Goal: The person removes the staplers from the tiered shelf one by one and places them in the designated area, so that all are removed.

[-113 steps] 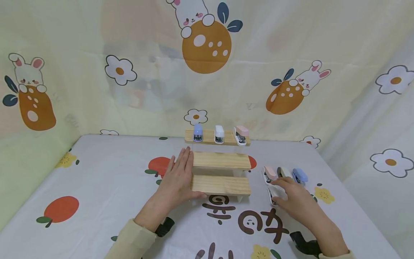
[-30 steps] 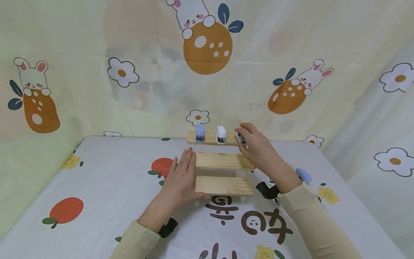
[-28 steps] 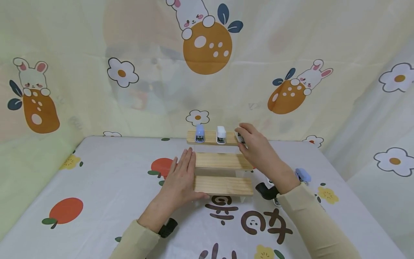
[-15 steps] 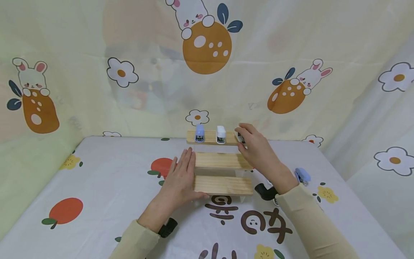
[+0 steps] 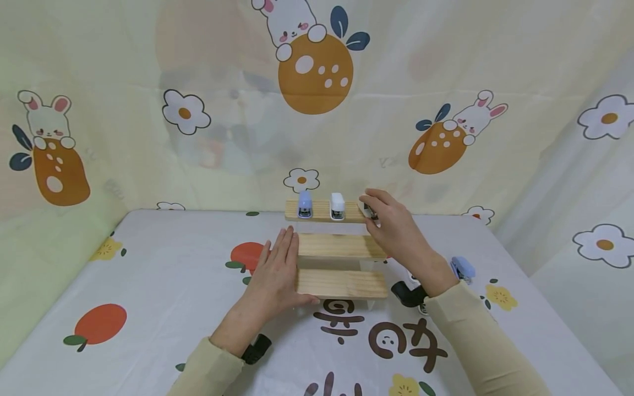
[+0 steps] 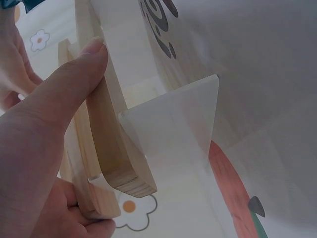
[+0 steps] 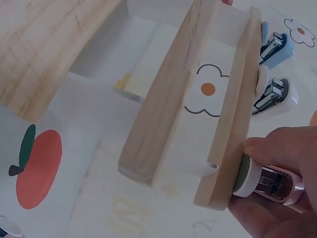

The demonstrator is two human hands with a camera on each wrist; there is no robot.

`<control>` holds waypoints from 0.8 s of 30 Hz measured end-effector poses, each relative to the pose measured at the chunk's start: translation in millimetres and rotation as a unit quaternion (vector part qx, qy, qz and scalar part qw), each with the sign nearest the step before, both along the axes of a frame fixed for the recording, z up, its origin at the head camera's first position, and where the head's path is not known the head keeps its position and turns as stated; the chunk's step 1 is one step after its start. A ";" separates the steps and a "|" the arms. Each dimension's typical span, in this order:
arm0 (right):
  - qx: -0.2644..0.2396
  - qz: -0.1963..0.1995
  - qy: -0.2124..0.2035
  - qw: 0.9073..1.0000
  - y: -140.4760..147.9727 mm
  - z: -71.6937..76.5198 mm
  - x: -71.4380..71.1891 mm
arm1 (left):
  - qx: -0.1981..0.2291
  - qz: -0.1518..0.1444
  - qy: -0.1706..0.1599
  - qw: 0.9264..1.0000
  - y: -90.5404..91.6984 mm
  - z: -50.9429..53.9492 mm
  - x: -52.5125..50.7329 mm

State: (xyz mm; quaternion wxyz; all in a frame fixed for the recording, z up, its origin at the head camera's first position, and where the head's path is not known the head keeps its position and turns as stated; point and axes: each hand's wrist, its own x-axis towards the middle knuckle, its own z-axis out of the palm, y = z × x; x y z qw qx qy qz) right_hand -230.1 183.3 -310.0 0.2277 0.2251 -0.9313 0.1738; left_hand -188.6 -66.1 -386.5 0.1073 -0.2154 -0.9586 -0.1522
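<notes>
A stepped wooden shelf (image 5: 342, 283) with three boards on clear supports stands on the table. My left hand (image 5: 274, 272) lies along its left side, fingers straight, thumb against the front edge of the lowest board. At the right end of the top board my right hand (image 5: 398, 228) pinches a small pink-and-white stapler (image 7: 280, 186) between thumb and fingers; its base sits against the board. The hand hides most of it in the head view. On that board also stand a blue stapler (image 5: 305, 204) and a white stapler (image 5: 337, 206).
Another blue stapler (image 5: 463, 268) lies on the table right of the shelf. My right forearm covers other staplers there; a bit of one stapler (image 5: 423, 309) shows beside the wrist strap. A patterned curtain (image 5: 223, 154) hangs behind the table.
From the staplers on the table, my right hand has gone up to the pink-and-white stapler on the top board. It has barely moved in the last second. The left hand keeps its place.
</notes>
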 end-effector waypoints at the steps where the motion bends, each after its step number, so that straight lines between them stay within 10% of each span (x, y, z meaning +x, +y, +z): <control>1: 0.000 0.000 -0.002 1.000 0.1 0.3 0.6 | 0.000 0.000 0.000 1.000 0.1 0.0 0.1; 24: -0.019 0.012 0.015 1.000 16.0 9.2 21.6 | 0.000 -0.002 0.005 1.000 -0.6 -1.1 0.1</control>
